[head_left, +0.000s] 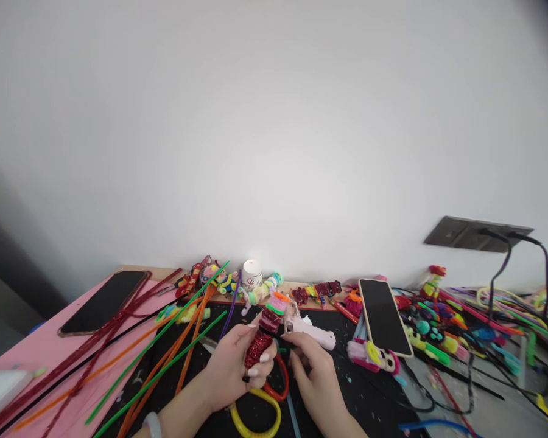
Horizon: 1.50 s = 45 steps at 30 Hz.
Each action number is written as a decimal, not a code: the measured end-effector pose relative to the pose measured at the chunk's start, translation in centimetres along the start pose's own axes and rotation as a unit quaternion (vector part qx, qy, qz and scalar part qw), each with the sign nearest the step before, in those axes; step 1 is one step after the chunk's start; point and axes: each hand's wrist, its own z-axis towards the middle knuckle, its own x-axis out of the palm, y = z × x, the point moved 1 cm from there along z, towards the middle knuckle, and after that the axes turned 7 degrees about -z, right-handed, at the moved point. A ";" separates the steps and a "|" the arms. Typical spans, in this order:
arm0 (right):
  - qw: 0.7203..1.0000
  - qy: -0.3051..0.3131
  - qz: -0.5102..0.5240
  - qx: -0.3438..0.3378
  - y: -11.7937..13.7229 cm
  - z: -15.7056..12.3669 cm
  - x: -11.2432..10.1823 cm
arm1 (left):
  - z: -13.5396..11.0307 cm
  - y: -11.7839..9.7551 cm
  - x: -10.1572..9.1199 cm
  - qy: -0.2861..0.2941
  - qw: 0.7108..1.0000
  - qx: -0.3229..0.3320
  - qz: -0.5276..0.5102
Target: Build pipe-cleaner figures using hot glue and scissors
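My left hand (231, 371) is closed round a sparkly red pipe-cleaner piece (259, 344), whose upper end carries dark red, green and orange coils (274, 308). My right hand (317, 380) is just to its right, fingers pinched on a thin black stem (281, 336) that runs to the red piece. Both hands hover over a black mat (374, 395). A pale pink glue gun (311, 332) lies just behind the right hand. Under the hands sit a yellow ring (256, 420) and a red ring (281, 380).
Long green, orange and red pipe cleaners (164, 359) fan out to the left over a pink table (36, 347). Phones lie at the left (104, 301) and the right (384, 316). Small craft figures (265, 286) line the wall. Cables (502, 274) hang from a wall socket.
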 end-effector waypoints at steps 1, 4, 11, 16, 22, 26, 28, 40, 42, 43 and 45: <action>1.000 -0.002 0.004 -0.005 0.1 0.0 -0.1 | 0.0 0.0 0.0 -0.004 1.000 0.006 0.003; 1.000 -0.006 0.012 -0.013 0.4 -0.2 -0.3 | 0.0 0.1 0.0 -0.016 1.000 0.017 0.013; 1.000 -0.005 0.021 -0.007 0.0 -0.1 0.0 | 0.0 0.7 0.5 -0.064 0.994 0.059 0.061; 1.000 -0.008 0.023 -0.004 0.0 0.0 0.1 | -0.1 0.9 0.8 -0.077 0.991 0.065 0.083; 1.000 -0.008 0.011 -0.009 0.1 0.0 0.0 | -0.1 1.0 0.7 -0.079 0.990 0.069 0.098; 1.000 -0.011 0.008 -0.018 0.2 0.0 -0.2 | -0.1 1.0 0.7 -0.059 0.991 0.062 0.105; 0.999 -0.013 0.014 -0.026 0.3 0.1 -0.2 | -0.1 1.0 0.7 -0.046 0.993 0.052 0.099; 0.998 0.004 0.020 -0.061 0.7 0.3 -0.1 | 0.2 1.7 -0.4 0.010 0.999 -0.017 0.038; 0.998 -0.001 0.012 -0.063 0.6 0.2 -0.2 | 0.2 1.6 -0.3 0.002 0.999 -0.012 0.039; 0.998 -0.006 0.005 -0.061 0.5 0.2 -0.2 | 0.1 1.5 -0.1 -0.003 0.999 -0.003 0.041; 0.998 -0.020 -0.013 -0.054 0.3 0.2 -0.3 | 0.1 1.3 0.1 -0.018 0.998 0.021 0.049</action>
